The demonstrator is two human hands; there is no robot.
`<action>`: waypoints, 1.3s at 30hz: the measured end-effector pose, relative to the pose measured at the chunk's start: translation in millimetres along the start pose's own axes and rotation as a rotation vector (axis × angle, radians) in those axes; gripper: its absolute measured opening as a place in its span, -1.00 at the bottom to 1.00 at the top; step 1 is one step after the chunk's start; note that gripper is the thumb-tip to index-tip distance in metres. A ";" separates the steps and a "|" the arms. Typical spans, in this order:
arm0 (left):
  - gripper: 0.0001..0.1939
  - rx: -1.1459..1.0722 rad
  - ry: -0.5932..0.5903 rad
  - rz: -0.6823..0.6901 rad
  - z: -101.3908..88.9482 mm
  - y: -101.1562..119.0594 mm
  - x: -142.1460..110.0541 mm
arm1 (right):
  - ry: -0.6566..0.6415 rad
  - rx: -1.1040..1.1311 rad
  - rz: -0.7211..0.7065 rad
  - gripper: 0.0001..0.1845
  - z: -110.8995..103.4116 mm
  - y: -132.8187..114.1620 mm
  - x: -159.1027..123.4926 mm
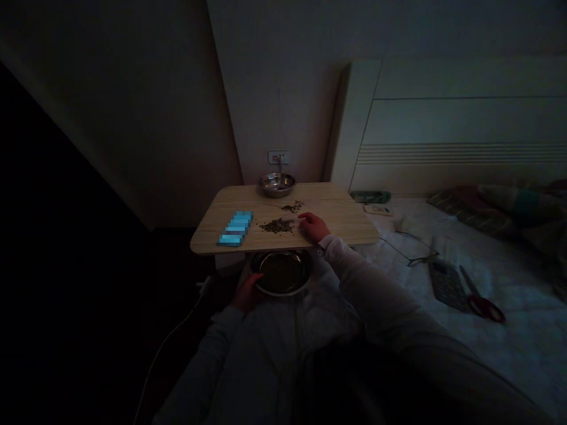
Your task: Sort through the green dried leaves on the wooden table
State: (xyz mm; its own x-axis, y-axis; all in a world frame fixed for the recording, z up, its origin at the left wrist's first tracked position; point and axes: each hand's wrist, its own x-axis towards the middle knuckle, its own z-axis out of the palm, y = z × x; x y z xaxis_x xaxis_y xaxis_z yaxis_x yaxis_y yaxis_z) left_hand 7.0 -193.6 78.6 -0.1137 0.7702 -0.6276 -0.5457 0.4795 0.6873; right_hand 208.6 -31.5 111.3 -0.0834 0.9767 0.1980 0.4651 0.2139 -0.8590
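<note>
Very dim, near-black left edge, bright pixelated blue screen (236, 229), soft detail rightward

Bench (221, 203), left side: phone (236, 229), lit blue, screen pixelated
Wall (270, 100): socket (278, 157) above the bench's far edge
Bed (527, 348), near the bench: pale remote (378, 210), green case (371, 197) just behind it
Bed, farther right: red-handled scissors (476, 298) beside a dark keypad (447, 284); glasses (420, 260) near both
Headboard (443, 121): pale, grooved; patterned cloth (469, 208) lies before it
Lower left: white cord (170, 332)
</note>
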 end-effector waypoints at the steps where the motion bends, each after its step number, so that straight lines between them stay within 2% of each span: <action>1: -0.85 -0.002 0.000 0.002 -0.3 -0.1 0.4 | 0.001 -0.011 0.004 -0.72 -0.1 -0.4 -0.5; 5: -0.84 -0.019 -0.012 -0.001 -0.2 -0.1 1.4 | -0.011 -0.033 0.003 -0.73 0.2 -1.5 -2.4; 11: -0.83 -0.020 -0.016 -0.009 -0.6 -0.8 3.4 | -0.077 0.049 0.009 -0.74 -0.6 -2.5 -3.4; 17: -0.84 -0.014 -0.023 -0.024 -0.5 -0.1 1.6 | -0.048 0.098 0.044 -0.72 -0.1 -7.9 -6.0; 23: -0.81 -0.005 -0.024 0.006 -4.5 -2.2 7.4 | -0.050 -0.015 0.018 -0.74 3.4 -9.0 -8.4; 30: -0.77 -0.049 0.009 0.008 -1.1 -0.7 3.0 | -0.081 0.063 0.044 -0.73 5.2 -10.0 -10.4; 34: -0.78 -0.052 0.007 0.006 1.1 0.7 -0.1 | -0.046 0.005 0.036 -0.74 4.1 -13.6 -11.7; 39: -0.79 -0.057 -0.017 -0.002 0.4 0.4 0.2 | -0.085 -0.020 0.024 -0.76 5.2 -10.6 -11.8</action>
State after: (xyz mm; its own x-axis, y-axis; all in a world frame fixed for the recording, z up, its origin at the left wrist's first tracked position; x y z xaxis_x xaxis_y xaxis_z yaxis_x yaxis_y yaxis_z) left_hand 7.0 -193.1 78.8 -0.0985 0.7764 -0.6225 -0.5922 0.4570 0.6636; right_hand 200.0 -45.2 115.6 -0.1459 0.9800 0.1355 0.4857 0.1903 -0.8532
